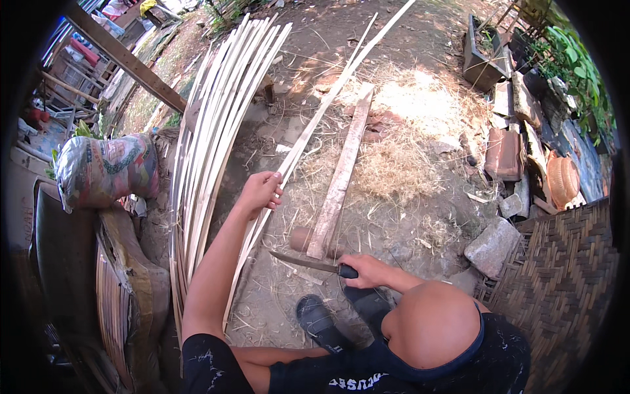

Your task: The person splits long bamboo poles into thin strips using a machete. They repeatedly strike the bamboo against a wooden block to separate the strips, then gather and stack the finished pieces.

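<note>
My left hand (261, 193) is closed round a long pale bamboo strip (317, 121), which runs from beside my left arm to the far edge of the view. A second thin strip lies against its far end. My right hand (365, 270) grips the black handle of a knife (303, 262), its curved blade pointing left, level and apart from the strip. Just beyond the blade a worn wooden plank (342, 172) slopes away over the ground, its near end on a short brown block (300, 239). Left of my left hand lies a large bundle of pale bamboo strips (220, 108).
Curly shavings (400, 167) cover the ground beyond the plank. A stuffed plastic sack (108, 169) and a wooden post (128, 60) stand left. At right are a stone block (492, 247), a woven bamboo panel (564, 289), roof tiles (504, 154) and a planter (482, 62).
</note>
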`<act>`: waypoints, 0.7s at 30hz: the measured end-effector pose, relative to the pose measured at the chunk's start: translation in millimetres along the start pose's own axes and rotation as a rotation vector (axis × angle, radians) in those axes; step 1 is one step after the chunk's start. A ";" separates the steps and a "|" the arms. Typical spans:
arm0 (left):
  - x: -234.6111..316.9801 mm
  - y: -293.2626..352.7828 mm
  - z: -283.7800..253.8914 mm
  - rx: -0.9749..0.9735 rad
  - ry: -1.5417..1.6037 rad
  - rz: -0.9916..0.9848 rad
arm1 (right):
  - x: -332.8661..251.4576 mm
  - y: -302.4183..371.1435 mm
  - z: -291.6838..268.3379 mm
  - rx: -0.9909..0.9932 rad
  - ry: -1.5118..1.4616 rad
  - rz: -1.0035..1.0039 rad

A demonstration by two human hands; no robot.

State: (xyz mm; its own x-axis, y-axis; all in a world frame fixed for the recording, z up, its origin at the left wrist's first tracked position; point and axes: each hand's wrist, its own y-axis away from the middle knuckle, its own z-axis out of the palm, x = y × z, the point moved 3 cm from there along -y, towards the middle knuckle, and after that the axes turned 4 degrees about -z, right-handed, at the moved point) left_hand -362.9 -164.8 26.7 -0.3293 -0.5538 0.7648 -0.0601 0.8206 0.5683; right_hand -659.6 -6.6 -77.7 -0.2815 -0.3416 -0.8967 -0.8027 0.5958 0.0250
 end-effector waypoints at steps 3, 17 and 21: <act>-49.0 -49.5 73.4 -0.248 0.201 -0.156 | -31.4 -3.5 -2.3 -0.156 -0.093 -0.129; -43.6 -102.7 212.1 0.187 -0.239 0.017 | 19.3 -8.7 -28.7 0.172 -0.768 0.776; -42.2 -117.0 218.4 0.312 -0.178 0.116 | 12.5 -7.9 -3.4 0.082 -0.496 0.678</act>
State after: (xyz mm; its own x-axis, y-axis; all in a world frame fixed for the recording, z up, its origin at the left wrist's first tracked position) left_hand -547.8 -206.6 -138.4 -0.5077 -0.4439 0.7384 -0.2880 0.8952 0.3402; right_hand -658.6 -18.1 -87.6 -0.4097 0.4564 -0.7898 -0.4973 0.6141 0.6128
